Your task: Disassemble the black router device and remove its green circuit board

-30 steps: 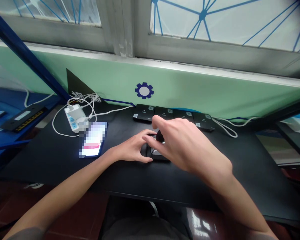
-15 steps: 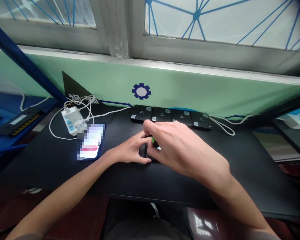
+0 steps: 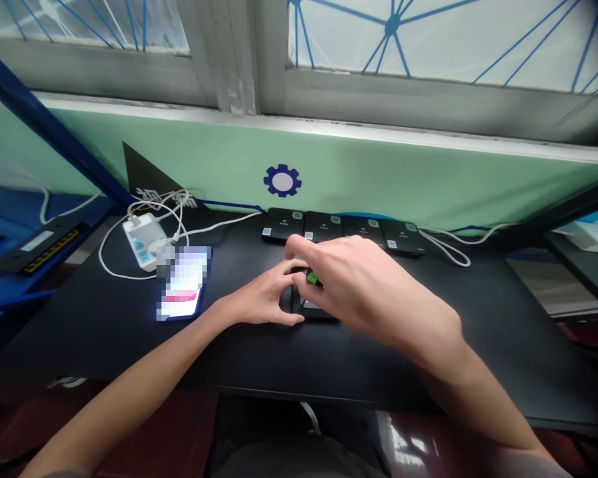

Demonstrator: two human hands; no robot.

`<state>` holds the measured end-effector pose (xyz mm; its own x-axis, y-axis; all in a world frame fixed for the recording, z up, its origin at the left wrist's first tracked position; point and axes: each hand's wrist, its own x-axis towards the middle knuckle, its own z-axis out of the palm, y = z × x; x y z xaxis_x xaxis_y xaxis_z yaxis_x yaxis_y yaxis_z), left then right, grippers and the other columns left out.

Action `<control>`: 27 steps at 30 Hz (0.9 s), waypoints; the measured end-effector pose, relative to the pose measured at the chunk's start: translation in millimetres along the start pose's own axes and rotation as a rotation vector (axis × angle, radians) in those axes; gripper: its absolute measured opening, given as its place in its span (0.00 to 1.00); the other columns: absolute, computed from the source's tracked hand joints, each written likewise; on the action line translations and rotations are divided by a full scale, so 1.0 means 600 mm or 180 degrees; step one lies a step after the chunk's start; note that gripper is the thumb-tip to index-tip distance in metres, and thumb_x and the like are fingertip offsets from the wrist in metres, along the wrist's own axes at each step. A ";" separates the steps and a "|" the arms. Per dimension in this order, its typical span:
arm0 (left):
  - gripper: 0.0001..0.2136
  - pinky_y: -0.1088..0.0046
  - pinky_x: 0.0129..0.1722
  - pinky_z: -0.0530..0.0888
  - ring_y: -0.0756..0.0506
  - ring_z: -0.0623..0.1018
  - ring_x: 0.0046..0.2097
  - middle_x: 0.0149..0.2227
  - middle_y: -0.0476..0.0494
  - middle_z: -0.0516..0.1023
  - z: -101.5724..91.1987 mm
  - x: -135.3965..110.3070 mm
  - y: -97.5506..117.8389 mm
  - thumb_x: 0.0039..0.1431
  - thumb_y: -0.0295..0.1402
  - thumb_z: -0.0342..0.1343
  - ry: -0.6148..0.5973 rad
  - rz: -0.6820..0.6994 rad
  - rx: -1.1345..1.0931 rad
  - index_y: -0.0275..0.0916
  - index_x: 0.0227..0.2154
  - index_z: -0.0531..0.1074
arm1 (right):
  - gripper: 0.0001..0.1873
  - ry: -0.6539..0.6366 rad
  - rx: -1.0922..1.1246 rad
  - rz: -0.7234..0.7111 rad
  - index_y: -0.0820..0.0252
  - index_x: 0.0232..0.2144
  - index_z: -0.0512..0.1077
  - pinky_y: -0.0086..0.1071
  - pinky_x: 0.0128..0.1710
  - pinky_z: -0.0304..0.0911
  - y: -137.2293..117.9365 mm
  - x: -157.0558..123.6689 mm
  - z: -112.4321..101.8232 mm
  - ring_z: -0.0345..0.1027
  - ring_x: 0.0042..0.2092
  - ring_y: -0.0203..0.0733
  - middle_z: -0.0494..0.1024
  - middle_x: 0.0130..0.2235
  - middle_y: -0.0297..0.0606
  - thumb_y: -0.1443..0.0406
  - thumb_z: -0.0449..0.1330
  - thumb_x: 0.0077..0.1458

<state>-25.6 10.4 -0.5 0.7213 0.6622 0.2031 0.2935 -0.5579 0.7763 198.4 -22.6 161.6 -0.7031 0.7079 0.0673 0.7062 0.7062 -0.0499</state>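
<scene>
My left hand (image 3: 259, 295) grips the left side of a flat black case (image 3: 296, 302), thumb at its near edge and fingers at its far edge. A grey panel (image 3: 309, 304) shows on top of the case, which lies on the table. My right hand (image 3: 366, 292) is above it, closed on a small green-and-black tool (image 3: 313, 277). The tool's tip is hidden behind the fingers, so I cannot tell whether it touches the case. Most of the case's right part is covered by my right hand.
Several flat black boxes (image 3: 282, 226) stand in a row at the back of the black table (image 3: 259, 358). To the left lie a lit phone (image 3: 184, 285) and a white power strip (image 3: 140, 247) with tangled cables. A white cable loop (image 3: 456, 255) lies right of the boxes.
My right hand has turned slightly and the green part of the tool has shifted a little right. More of the grey panel shows. My left hand stays in place.
</scene>
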 end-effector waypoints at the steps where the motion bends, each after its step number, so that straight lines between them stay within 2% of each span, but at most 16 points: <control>1: 0.27 0.40 0.73 0.75 0.24 0.74 0.74 0.75 0.35 0.72 0.000 0.000 0.001 0.60 0.38 0.77 -0.0016 -0.0001 -0.0018 0.46 0.61 0.79 | 0.05 0.0017 0.0113 -0.0088 0.57 0.50 0.69 0.39 0.35 0.49 0.004 -0.002 0.001 0.72 0.33 0.45 0.81 0.34 0.35 0.70 0.58 0.74; 4: 0.25 0.42 0.73 0.75 0.25 0.73 0.75 0.78 0.36 0.69 0.000 0.000 0.003 0.61 0.36 0.76 -0.0039 -0.0033 -0.0075 0.46 0.59 0.79 | 0.12 0.0059 0.0308 -0.0285 0.58 0.54 0.68 0.39 0.38 0.53 0.010 -0.009 0.000 0.73 0.38 0.45 0.83 0.40 0.37 0.72 0.58 0.72; 6: 0.25 0.42 0.73 0.75 0.24 0.73 0.75 0.78 0.35 0.68 0.000 0.000 0.004 0.60 0.36 0.76 -0.0008 -0.0052 -0.0065 0.45 0.59 0.79 | 0.11 0.0057 0.0345 -0.0289 0.58 0.53 0.69 0.39 0.38 0.54 0.010 -0.010 -0.003 0.72 0.39 0.45 0.82 0.42 0.37 0.72 0.57 0.71; 9: 0.26 0.40 0.73 0.75 0.23 0.72 0.75 0.77 0.34 0.69 -0.001 0.001 0.005 0.59 0.39 0.77 0.0010 -0.0071 -0.0026 0.45 0.59 0.80 | 0.03 0.0026 0.0101 0.0016 0.57 0.47 0.71 0.40 0.34 0.51 0.003 -0.005 -0.006 0.70 0.33 0.45 0.79 0.35 0.36 0.66 0.57 0.76; 12: 0.25 0.38 0.74 0.73 0.22 0.70 0.76 0.74 0.35 0.73 -0.002 0.000 0.005 0.60 0.41 0.77 -0.0051 -0.0105 0.0001 0.46 0.59 0.81 | 0.10 0.0068 -0.0342 0.0249 0.56 0.41 0.71 0.41 0.30 0.44 -0.006 0.003 -0.006 0.67 0.28 0.45 0.75 0.29 0.35 0.60 0.58 0.78; 14: 0.23 0.39 0.74 0.73 0.22 0.70 0.76 0.72 0.35 0.75 -0.002 0.000 0.005 0.61 0.41 0.77 -0.0052 -0.0110 0.0018 0.46 0.57 0.82 | 0.08 0.0072 -0.0403 0.0190 0.56 0.40 0.71 0.40 0.30 0.43 -0.007 0.006 -0.004 0.67 0.27 0.44 0.75 0.29 0.35 0.64 0.59 0.77; 17: 0.23 0.42 0.74 0.74 0.24 0.73 0.74 0.74 0.35 0.73 0.000 0.000 0.004 0.60 0.41 0.78 -0.0025 -0.0108 0.0028 0.45 0.56 0.81 | 0.04 0.0052 -0.0118 0.0068 0.57 0.43 0.71 0.40 0.32 0.47 -0.004 0.003 -0.002 0.67 0.28 0.43 0.75 0.29 0.33 0.69 0.58 0.74; 20: 0.22 0.43 0.72 0.76 0.25 0.75 0.73 0.76 0.35 0.71 0.000 0.000 0.005 0.61 0.37 0.76 -0.0045 -0.0084 -0.0034 0.45 0.57 0.80 | 0.07 0.0141 0.0092 -0.0023 0.59 0.49 0.71 0.39 0.34 0.50 0.003 -0.003 0.002 0.67 0.30 0.43 0.75 0.30 0.31 0.71 0.58 0.70; 23: 0.24 0.41 0.73 0.75 0.25 0.74 0.74 0.76 0.36 0.71 0.000 0.000 0.005 0.60 0.36 0.77 -0.0018 -0.0053 -0.0010 0.46 0.58 0.80 | 0.11 0.0182 0.0106 -0.0092 0.59 0.52 0.71 0.39 0.37 0.52 0.012 -0.009 0.007 0.70 0.33 0.43 0.78 0.34 0.33 0.72 0.58 0.70; 27: 0.28 0.39 0.74 0.74 0.25 0.73 0.75 0.76 0.36 0.70 0.001 0.000 0.005 0.60 0.38 0.77 0.0002 -0.0042 0.0048 0.48 0.63 0.78 | 0.09 0.0127 0.0189 -0.0278 0.59 0.51 0.71 0.39 0.39 0.55 0.020 -0.015 0.009 0.73 0.40 0.45 0.81 0.42 0.38 0.73 0.56 0.72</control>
<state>-24.4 8.5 1.2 0.7169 0.6699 0.1933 0.3124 -0.5565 0.7699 212.6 -20.6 155.0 -0.7572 0.6433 0.1136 0.6353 0.7656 -0.1010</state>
